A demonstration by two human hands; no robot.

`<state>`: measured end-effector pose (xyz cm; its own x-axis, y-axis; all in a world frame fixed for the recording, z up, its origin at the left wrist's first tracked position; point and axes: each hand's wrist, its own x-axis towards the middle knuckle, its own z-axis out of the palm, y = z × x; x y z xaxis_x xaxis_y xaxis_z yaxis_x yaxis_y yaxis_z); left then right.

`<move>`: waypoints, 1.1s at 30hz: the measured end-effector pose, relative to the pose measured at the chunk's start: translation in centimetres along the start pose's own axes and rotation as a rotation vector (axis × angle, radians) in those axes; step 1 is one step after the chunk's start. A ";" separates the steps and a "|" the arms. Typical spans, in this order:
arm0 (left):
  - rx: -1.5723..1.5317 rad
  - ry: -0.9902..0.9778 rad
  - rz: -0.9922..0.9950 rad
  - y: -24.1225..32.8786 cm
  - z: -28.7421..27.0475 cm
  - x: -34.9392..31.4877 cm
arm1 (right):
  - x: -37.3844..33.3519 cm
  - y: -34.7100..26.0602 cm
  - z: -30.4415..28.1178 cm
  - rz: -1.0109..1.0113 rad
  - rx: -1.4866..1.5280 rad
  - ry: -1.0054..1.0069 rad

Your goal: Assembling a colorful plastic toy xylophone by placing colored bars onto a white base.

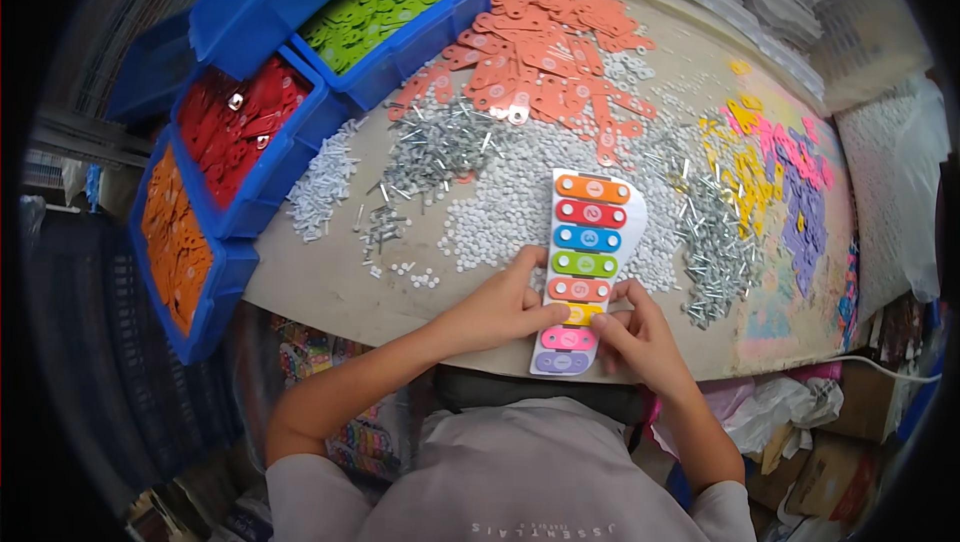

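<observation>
A white toy xylophone (pixel 624 232) with a row of coloured bars lies lengthwise before me at the table's near edge. My left hand (pixel 515 302) grips its left side, the thumb resting at the left end of the yellow bar (pixel 581 315). On the other side my right hand (pixel 640 330) is closed at the edge, its thumb and fingertip at that bar's right end; whether a small piece is pinched there is hidden. White round caps sit on the ends of the upper bars. No such caps show on the pink bar (pixel 568 339) and purple bar (pixel 562 362) nearest me.
White caps (pixel 505 207) and metal pins (pixel 435 147) are heaped beyond the xylophone, with more pins (pixel 715 262) right. Coral bars (pixel 550 42) pile at the back. Blue bins (pixel 350 92) of green, red and orange bars stand left; yellow (pixel 755 192), pink and purple (pixel 803 227) bars lie right.
</observation>
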<state>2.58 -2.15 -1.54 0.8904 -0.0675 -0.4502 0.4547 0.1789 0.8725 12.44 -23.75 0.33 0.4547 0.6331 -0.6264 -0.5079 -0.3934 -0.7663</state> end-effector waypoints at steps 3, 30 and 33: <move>-0.063 -0.032 0.026 -0.6 -0.1 0.6 | 0.0 0.7 0.5 -0.049 0.000 0.038; 1.080 1.167 0.526 1.2 -12.9 -5.4 | -1.3 5.1 -0.2 -0.482 0.109 0.375; 1.109 1.178 0.463 -1.6 -16.9 -6.6 | -1.2 5.3 -1.0 -0.562 -0.017 0.411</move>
<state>-4.43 14.61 -3.16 0.6772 0.6004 0.4253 0.4290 -0.7918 0.4347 9.99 -27.24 -3.14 0.8871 0.4413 -0.1352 -0.1048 -0.0927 -0.9902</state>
